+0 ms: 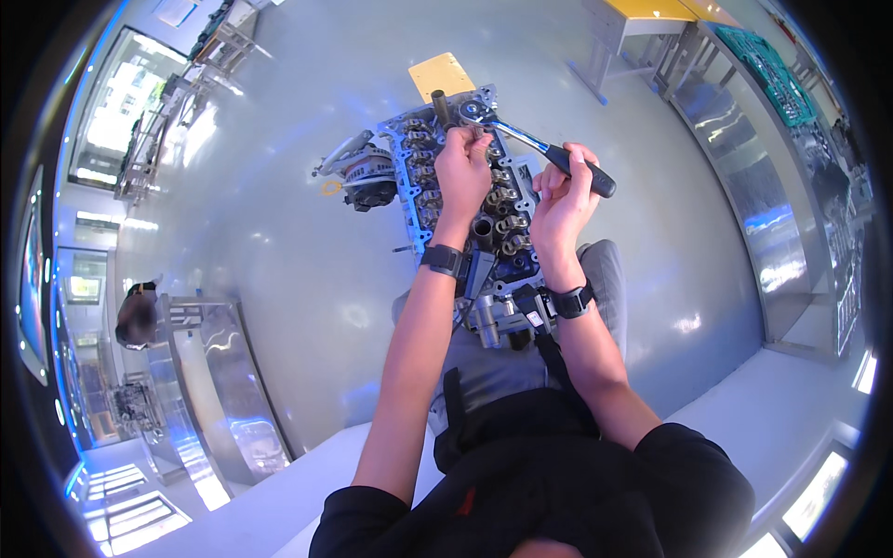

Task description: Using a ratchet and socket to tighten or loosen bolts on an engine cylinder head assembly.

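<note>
An engine cylinder head with rows of valve-gear parts lies lengthwise before me, its near end between my legs. My right hand is closed round the black handle of a ratchet, which reaches up and left to the far end of the head. My left hand is closed just below the ratchet's head; what its fingertips grip is too small to make out. Beside them stands a dark cylindrical piece. A rounded metal-and-black assembly sits left of the cylinder head.
A yellow board is beyond the engine. Steel benches run along the right, with a teal tool case on top. At the left are another steel bench, another engine and a person.
</note>
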Demonstrator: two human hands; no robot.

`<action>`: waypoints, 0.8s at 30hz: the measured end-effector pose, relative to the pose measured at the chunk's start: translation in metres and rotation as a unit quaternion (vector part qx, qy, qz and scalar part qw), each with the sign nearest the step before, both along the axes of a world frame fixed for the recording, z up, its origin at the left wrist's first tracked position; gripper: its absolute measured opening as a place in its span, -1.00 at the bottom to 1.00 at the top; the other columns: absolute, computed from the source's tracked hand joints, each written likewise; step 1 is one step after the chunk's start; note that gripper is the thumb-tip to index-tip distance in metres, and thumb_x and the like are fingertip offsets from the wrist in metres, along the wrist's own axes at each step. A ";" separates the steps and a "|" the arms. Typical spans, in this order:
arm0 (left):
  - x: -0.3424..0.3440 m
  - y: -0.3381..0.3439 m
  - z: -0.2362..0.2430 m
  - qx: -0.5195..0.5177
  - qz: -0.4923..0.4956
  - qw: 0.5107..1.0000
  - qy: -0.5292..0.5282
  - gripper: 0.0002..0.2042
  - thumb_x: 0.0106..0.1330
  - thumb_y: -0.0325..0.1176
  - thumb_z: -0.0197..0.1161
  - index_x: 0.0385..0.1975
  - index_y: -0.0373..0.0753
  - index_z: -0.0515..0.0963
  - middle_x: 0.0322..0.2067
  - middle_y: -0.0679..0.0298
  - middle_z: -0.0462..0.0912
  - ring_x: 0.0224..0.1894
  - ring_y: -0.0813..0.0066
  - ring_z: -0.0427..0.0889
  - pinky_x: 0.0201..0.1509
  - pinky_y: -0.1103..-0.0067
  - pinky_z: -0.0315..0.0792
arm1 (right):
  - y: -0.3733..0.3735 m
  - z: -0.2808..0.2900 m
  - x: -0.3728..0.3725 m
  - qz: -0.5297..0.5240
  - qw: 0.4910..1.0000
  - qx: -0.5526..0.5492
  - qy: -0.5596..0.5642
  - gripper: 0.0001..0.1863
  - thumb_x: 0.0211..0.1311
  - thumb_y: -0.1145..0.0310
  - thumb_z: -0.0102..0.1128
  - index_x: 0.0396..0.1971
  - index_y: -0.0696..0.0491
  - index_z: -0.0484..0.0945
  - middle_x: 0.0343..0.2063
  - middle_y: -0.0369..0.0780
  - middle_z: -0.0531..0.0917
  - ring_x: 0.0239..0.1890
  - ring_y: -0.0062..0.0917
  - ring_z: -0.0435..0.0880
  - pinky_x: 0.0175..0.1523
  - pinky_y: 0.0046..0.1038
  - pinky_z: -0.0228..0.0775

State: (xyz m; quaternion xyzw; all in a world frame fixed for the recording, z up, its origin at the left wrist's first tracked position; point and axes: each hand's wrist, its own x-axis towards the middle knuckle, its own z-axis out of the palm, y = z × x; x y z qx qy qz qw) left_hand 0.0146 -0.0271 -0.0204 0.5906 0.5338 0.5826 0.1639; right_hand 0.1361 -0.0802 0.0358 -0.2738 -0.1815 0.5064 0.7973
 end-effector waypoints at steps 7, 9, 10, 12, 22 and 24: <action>0.005 -0.005 0.016 -0.030 0.013 0.999 -0.023 -0.78 0.21 -0.43 0.32 -0.40 -0.34 0.37 -0.49 0.13 0.63 -0.48 0.41 0.63 -0.36 0.54 0.47 | 0.007 -0.002 0.002 -0.003 1.000 0.005 0.007 -0.80 0.31 0.30 0.07 -0.24 0.13 0.44 -0.78 -0.39 0.28 -0.75 -0.69 0.20 -0.57 -0.56 0.17; 0.001 -0.007 0.020 -0.024 0.016 0.999 -0.017 -0.80 0.21 -0.45 0.31 -0.36 -0.34 0.39 -0.48 0.13 0.62 -0.45 0.39 0.64 -0.34 0.52 0.48 | 0.009 -0.002 -0.002 0.003 1.000 -0.008 0.003 -0.80 0.31 0.30 0.07 -0.25 0.13 0.45 -0.78 -0.39 0.28 -0.75 -0.70 0.21 -0.58 -0.56 0.15; -0.001 -0.008 0.024 -0.012 0.031 0.999 0.005 -0.85 0.25 -0.45 0.25 -0.33 -0.33 0.42 -0.45 0.09 0.62 -0.41 0.21 0.64 -0.33 0.45 0.48 | 0.009 -0.002 -0.006 0.009 1.000 -0.022 -0.003 -0.81 0.30 0.29 0.07 -0.26 0.12 0.45 -0.78 -0.39 0.29 -0.75 -0.70 0.21 -0.60 -0.57 0.13; -0.008 -0.006 0.021 0.003 0.033 0.992 0.125 -0.90 0.31 -0.42 0.16 -0.32 -0.31 0.45 -0.41 0.05 0.61 -0.35 0.02 0.61 -0.30 0.36 0.47 | 0.011 -0.008 -0.004 -0.008 0.998 -0.055 -0.038 -0.81 0.26 0.27 0.12 -0.30 0.10 0.49 -0.77 -0.40 0.32 -0.75 -0.71 0.25 -0.63 -0.59 0.06; 0.003 -0.018 0.025 -0.001 -0.015 1.000 -0.001 -0.90 0.34 -0.46 0.12 -0.29 -0.38 0.45 -0.39 0.05 0.64 -0.28 0.15 0.67 -0.26 0.46 0.49 | 0.005 -0.007 0.011 0.031 0.997 -0.025 -0.062 -0.76 0.37 0.22 -0.05 -0.24 0.08 0.48 -0.72 -0.38 0.30 -0.66 -0.70 0.21 -0.47 -0.56 0.12; 0.006 -0.017 0.025 0.003 -0.012 1.000 0.006 -0.89 0.32 -0.45 0.15 -0.30 -0.38 0.45 -0.42 0.04 0.62 -0.32 0.10 0.65 -0.30 0.44 0.47 | 0.008 -0.007 0.017 0.029 0.997 -0.021 -0.063 -0.75 0.38 0.23 -0.06 -0.24 0.12 0.48 -0.74 -0.39 0.30 -0.69 -0.72 0.20 -0.50 -0.58 0.13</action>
